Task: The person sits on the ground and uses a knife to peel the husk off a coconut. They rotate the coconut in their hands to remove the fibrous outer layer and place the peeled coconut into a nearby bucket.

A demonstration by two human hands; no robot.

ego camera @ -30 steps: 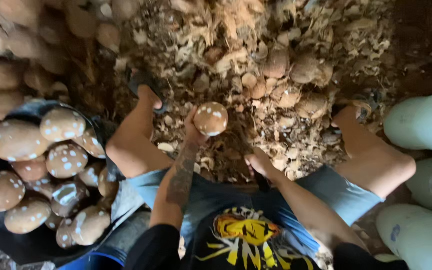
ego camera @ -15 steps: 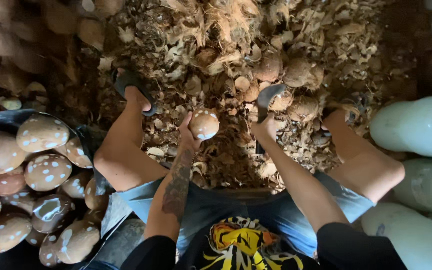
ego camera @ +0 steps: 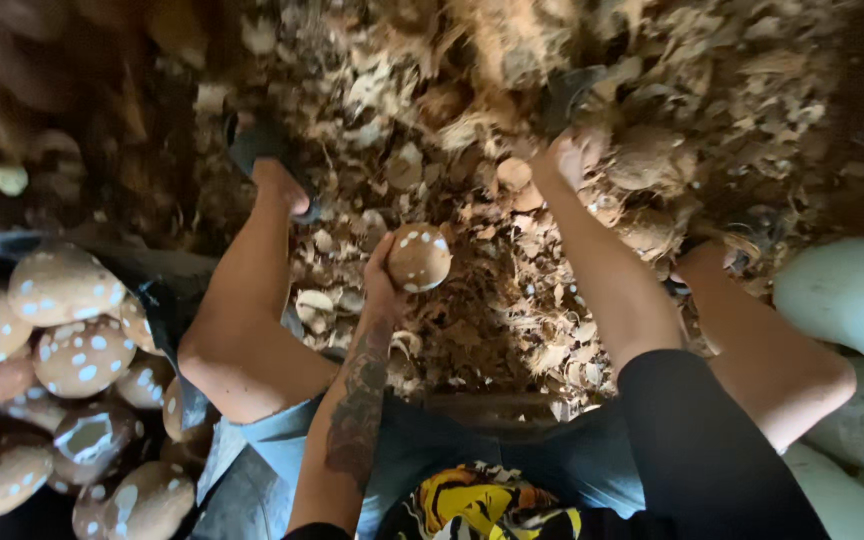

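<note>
Husk litter [ego camera: 472,330] covers the ground ahead of me, brown fibre and pale shell chips heaped thick between my knees. I see my left hand [ego camera: 382,275] raised over it, fingers curled around a peeled coconut [ego camera: 419,257], brown with pale spots, held just above the pile. My right hand [ego camera: 567,160] is stretched further out into the heap, touching an unpeeled coconut [ego camera: 647,155]; its fingers are blurred and half buried, so I cannot tell whether they grip or lie loose. Dark sandal [ego camera: 257,150] on my left foot, planted in the litter. To my left, a dark tub [ego camera: 167,300] heaped with more peeled spotted nuts [ego camera: 62,285]. To my right, pale green sacks [ego camera: 852,295] lie beside my leg
</note>
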